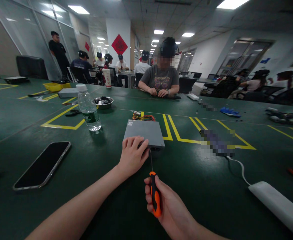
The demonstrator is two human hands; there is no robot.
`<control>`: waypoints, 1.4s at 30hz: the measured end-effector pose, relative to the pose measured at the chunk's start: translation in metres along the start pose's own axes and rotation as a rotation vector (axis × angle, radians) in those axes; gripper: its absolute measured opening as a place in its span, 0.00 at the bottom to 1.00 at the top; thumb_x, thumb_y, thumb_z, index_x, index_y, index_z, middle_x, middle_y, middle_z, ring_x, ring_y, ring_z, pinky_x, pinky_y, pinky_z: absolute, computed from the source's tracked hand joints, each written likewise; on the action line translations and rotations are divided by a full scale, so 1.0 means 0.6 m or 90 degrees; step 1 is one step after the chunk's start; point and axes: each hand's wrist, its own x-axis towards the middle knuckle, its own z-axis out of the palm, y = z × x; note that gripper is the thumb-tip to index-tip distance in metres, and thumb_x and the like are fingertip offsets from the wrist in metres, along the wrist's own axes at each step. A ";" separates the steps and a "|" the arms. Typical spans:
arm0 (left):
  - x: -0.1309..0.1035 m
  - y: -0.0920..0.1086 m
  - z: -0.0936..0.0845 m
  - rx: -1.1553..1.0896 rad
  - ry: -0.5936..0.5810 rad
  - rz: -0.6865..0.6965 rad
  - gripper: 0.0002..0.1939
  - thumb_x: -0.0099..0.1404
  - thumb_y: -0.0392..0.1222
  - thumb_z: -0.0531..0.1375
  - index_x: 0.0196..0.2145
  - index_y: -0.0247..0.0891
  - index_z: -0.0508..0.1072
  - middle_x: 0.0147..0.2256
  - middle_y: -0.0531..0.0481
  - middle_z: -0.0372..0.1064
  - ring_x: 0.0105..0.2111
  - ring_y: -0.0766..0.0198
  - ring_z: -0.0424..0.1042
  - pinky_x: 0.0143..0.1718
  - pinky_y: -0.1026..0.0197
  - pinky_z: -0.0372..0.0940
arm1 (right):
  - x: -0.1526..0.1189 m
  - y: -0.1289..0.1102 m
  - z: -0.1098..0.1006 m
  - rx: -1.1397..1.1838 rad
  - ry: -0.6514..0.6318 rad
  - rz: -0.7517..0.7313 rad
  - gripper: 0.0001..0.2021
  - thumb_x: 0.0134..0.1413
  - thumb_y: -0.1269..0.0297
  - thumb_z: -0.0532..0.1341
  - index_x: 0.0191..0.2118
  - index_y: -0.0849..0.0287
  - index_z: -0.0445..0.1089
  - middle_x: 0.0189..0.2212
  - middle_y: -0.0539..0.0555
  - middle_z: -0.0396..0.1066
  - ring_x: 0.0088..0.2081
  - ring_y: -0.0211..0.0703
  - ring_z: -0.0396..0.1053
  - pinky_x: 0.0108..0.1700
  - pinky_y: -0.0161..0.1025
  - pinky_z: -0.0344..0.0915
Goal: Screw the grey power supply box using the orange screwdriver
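The right hand (168,202) grips a screwdriver (155,196); the left hand (133,156) holds the metal box (147,130), I'd guess to steady it.

Metal box (148,130), grey, flat-topped, lying flat on green tabletop (186,186); small white label (130,123) at far left corner of top; dark socket-like recess in near face, toward right
Cable bundle (148,117), red, yellow and dark strands, bunched at box's far side
Screwdriver (153,186), orange-and-black handle, thin shaft, pointing away at near face; tip at box's edge, contact unclear
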 end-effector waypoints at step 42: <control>0.001 0.001 -0.001 -0.001 -0.001 -0.012 0.12 0.61 0.42 0.54 0.43 0.42 0.67 0.44 0.46 0.65 0.44 0.54 0.60 0.44 0.51 0.53 | 0.005 0.002 -0.003 0.027 0.030 -0.034 0.11 0.59 0.62 0.54 0.35 0.64 0.67 0.22 0.52 0.65 0.20 0.31 0.59 0.19 0.28 0.52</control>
